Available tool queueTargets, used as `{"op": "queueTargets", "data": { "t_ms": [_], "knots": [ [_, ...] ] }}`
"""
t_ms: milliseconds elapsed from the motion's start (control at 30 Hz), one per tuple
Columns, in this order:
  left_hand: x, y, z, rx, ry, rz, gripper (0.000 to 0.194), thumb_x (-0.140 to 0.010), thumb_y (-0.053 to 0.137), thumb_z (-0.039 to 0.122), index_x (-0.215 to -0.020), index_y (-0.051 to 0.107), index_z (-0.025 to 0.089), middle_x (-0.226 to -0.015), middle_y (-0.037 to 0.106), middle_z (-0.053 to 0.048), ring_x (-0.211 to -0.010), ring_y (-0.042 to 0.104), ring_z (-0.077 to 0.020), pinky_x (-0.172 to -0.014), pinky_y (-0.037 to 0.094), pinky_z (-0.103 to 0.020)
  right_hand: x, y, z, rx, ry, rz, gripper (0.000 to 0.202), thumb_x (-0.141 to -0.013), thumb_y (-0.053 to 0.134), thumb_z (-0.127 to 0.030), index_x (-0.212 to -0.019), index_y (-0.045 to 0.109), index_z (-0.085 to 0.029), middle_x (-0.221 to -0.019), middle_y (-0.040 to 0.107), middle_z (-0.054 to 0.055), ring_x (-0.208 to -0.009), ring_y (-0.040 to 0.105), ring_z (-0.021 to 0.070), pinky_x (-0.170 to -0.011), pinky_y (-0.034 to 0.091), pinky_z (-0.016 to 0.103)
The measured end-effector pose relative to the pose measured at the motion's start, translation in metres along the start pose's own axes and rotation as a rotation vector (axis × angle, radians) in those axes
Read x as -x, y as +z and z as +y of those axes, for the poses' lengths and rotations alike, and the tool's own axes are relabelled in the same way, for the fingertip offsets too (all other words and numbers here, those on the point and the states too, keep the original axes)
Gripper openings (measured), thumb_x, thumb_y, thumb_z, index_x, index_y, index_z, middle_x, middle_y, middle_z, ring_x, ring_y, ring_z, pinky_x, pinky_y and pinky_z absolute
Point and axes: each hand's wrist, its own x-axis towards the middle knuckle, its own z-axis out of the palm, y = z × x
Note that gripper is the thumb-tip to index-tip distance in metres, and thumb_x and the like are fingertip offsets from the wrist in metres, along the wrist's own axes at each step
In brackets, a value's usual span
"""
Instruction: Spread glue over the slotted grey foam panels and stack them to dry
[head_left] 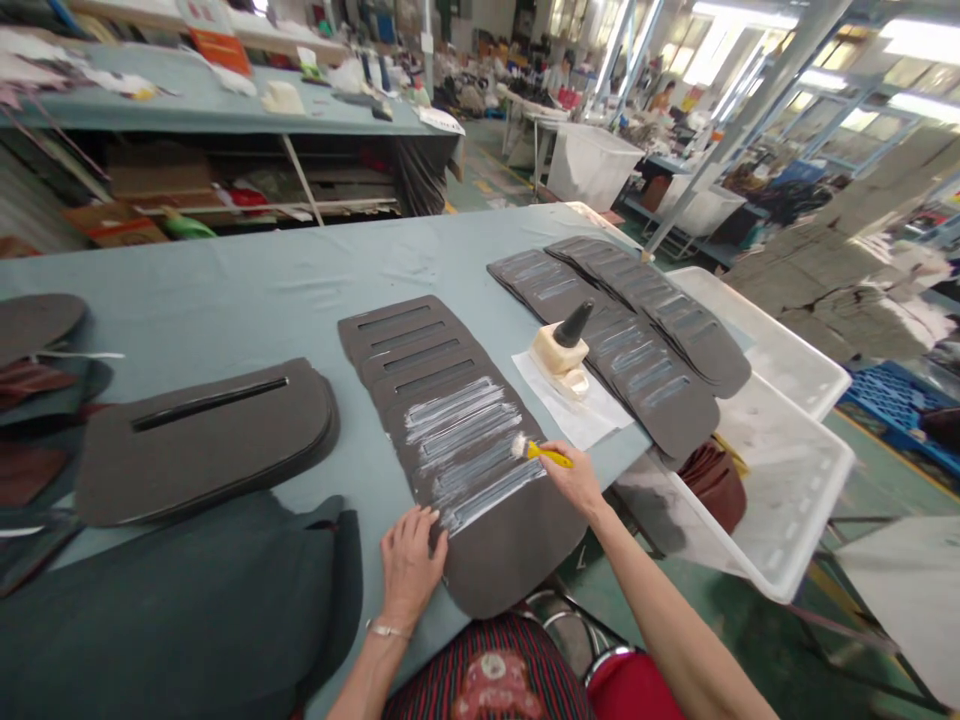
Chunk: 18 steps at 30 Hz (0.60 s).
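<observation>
Pale blue-green table [225, 290] before me; dark fabric [172, 610] near left, slotted grey panel [202, 450] just beyond; mid-table, left hand [414, 555] unclenched at left edge of overlapping grey pieces [517, 565]; right hand [576, 485] pinching yellow brush [551, 457] at white smears [457, 410]; farther right, cream bottle [559, 350] on white paper [600, 420]

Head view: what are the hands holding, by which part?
The right hand holds the yellow brush by its handle; the left hand touches the dark panels at the edge, grip unclear.

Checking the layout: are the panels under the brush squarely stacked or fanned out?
Fanned out: the gray panels overlap in steps, leaving several slots exposed.
</observation>
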Motion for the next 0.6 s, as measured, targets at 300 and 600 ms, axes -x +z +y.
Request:
{"op": "queueTargets", "data": {
  "t_ms": [300, 600],
  "knots": [
    [0.0, -0.002, -0.001, 0.157, -0.088, 0.013, 0.028, -0.088, 0.044, 0.027, -0.115, 0.052, 0.021, -0.117, 0.059, -0.009, -0.114, 0.051, -0.0234, -0.094, 0.038, -0.041, 0.025, 0.037, -0.06, -0.081, -0.045, -0.063, 0.017, -0.076, 0.051, -0.023, -0.081, 0.068, -0.019, -0.076, 0.068, 0.002, -0.064, 0.059, 0.0142, -0.062, 0.044, 0.024],
    [0.024, -0.013, 0.003, 0.08, 0.089, -0.096, 0.028, -0.086, 0.047, 0.023, -0.113, 0.056, 0.021, -0.12, 0.059, -0.01, -0.118, 0.049, -0.0237, -0.097, 0.035, -0.042, 0.046, 0.089, -0.082, -0.183, -0.105, -0.224, 0.017, -0.076, 0.052, -0.018, -0.082, 0.067, -0.02, -0.078, 0.069, 0.001, -0.07, 0.062, 0.0149, -0.066, 0.047, 0.024]
  ]
}}
